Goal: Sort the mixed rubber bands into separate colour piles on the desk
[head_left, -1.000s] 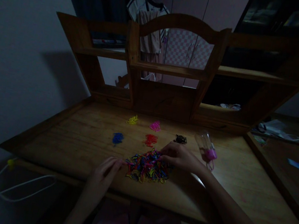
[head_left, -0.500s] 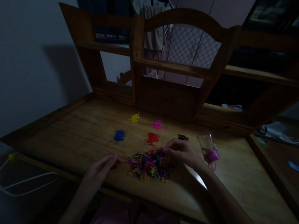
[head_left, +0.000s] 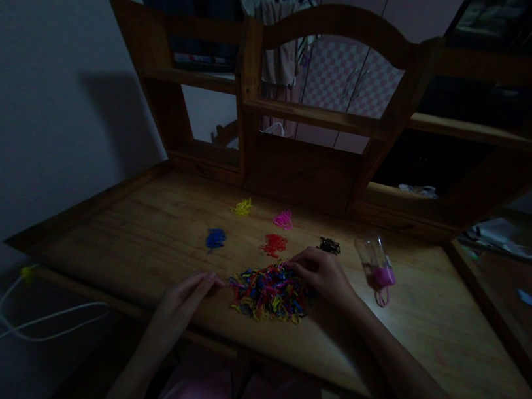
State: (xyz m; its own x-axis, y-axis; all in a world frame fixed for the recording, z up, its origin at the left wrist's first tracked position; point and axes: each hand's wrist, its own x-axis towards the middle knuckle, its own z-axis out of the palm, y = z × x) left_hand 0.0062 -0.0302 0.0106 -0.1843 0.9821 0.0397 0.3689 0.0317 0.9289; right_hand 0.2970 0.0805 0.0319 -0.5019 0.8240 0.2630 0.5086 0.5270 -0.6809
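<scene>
A mixed heap of small, loop-like rubber bands (head_left: 272, 296) in many colours lies near the front of the wooden desk. At its upper right edge, my right hand (head_left: 322, 273) pinches with thumb and forefinger among the bands; the fingertips partly cover what they grip. My left hand (head_left: 188, 294) rests at the heap's left side, thumb and forefinger together; whatever is between them is too small to make out. Behind the heap lie single-colour piles: blue bands (head_left: 215, 239), red bands (head_left: 274, 245), yellow bands (head_left: 242, 207), pink bands (head_left: 283, 219) and black bands (head_left: 329, 245).
A clear bottle with a pink cap (head_left: 384, 276) lies on the right of the desk (head_left: 142, 235). A wooden shelf unit (head_left: 312, 115) rises along the back edge. Below the desk's left front edge hangs a white cable (head_left: 48, 339).
The view has shifted slightly. My right hand stays at the heap's upper right edge, with the black pile showing more fully behind it. My left hand has hardly moved.
</scene>
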